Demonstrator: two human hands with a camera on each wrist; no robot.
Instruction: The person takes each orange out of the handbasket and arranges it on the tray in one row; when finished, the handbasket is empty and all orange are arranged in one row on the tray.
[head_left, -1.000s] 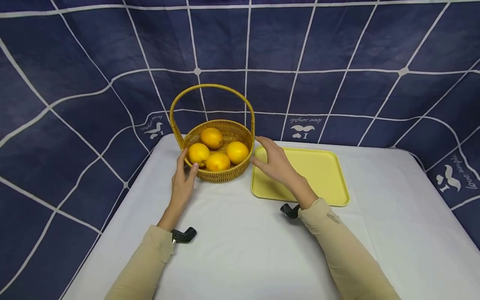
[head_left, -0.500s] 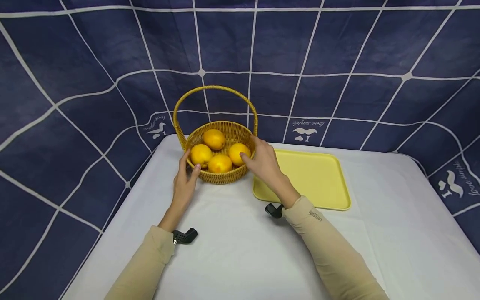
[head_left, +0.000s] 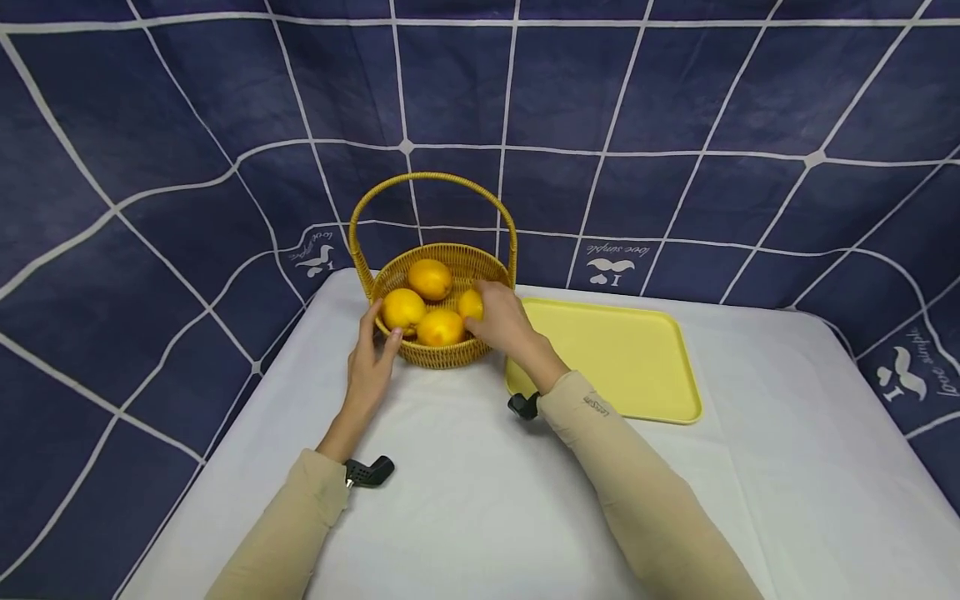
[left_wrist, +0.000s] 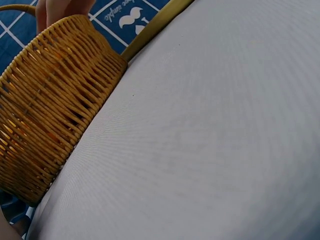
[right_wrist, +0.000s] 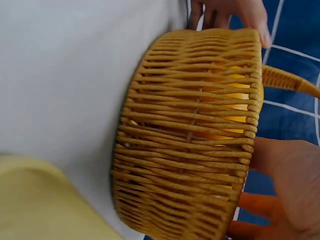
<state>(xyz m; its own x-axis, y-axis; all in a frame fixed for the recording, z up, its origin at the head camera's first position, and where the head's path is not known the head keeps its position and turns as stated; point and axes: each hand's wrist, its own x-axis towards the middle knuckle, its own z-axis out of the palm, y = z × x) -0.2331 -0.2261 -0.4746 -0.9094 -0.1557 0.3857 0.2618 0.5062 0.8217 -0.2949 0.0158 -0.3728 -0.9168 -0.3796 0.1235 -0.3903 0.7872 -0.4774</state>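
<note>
round wicker basket (head_left: 442, 354) of woven golden cane, arched hoop handle upright over it, near the far left part of a table (head_left: 480, 500) draped in smooth white cloth. four smooth orange-yellow citrus fruits inside: back fruit (head_left: 429, 278), left fruit (head_left: 403, 309), front fruit (head_left: 440, 327), and right fruit (head_left: 470, 303) half hidden.

left hand (head_left: 369, 367) against the basket's left wall, thumb and fingers spread in a loose, mostly straight cup, fingertips (head_left: 389, 334) at the rim beside the left fruit; seen from the right wrist view as fingertips laid on the weave. gripping nothing, only touching.

right hand (head_left: 504, 321) over the basket's right rim, fingers curved down onto the right fruit, covering most of it. cannot tell whether closed round the fruit or merely resting on it; right wrist view shows only palm and fingers below the rim, beside the ribbed weave (right_wrist: 195, 135).

just right of the basket, touching or nearly so: flat pale-yellow plastic tray (head_left: 622, 358), rectangular with rounded corners and a low raised lip. behind the basket: dark blue fabric backdrop (head_left: 675, 92) with white grid lines and small printed emblems. beige sleeves on both arms, a small black clip at each wrist.
</note>
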